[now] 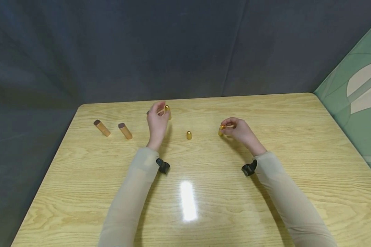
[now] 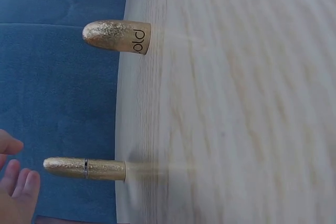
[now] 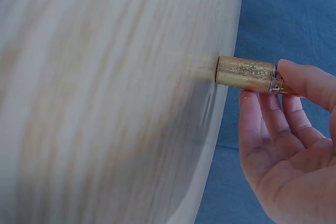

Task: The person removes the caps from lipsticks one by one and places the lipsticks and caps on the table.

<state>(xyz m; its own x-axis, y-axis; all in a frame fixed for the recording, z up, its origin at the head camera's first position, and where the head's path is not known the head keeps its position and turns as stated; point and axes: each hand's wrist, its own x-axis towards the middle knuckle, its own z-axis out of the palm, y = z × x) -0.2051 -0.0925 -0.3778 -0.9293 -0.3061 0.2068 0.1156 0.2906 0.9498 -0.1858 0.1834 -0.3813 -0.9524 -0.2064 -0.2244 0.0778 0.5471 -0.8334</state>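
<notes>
My left hand (image 1: 157,121) is beside a standing gold bullet-shaped lipstick (image 2: 86,168) near the table's far edge. In the left wrist view a gap separates its loosely bent fingers from the lipstick. My right hand (image 1: 238,131) pinches an uncapped gold lipstick tube (image 3: 245,73) by its narrower upper part, between thumb and fingers. The tube stands upright on the table. Between the hands stands a rounded gold cap (image 1: 189,135) with dark lettering on its side.
Two orange-brown sticks with dark tops, one (image 1: 102,128) farther left and another (image 1: 125,131), stand left of my left hand. Part of another dark-topped thing (image 1: 147,112) shows behind that hand. The wooden table (image 1: 216,202) meets a dark curtain (image 1: 160,51) at the back.
</notes>
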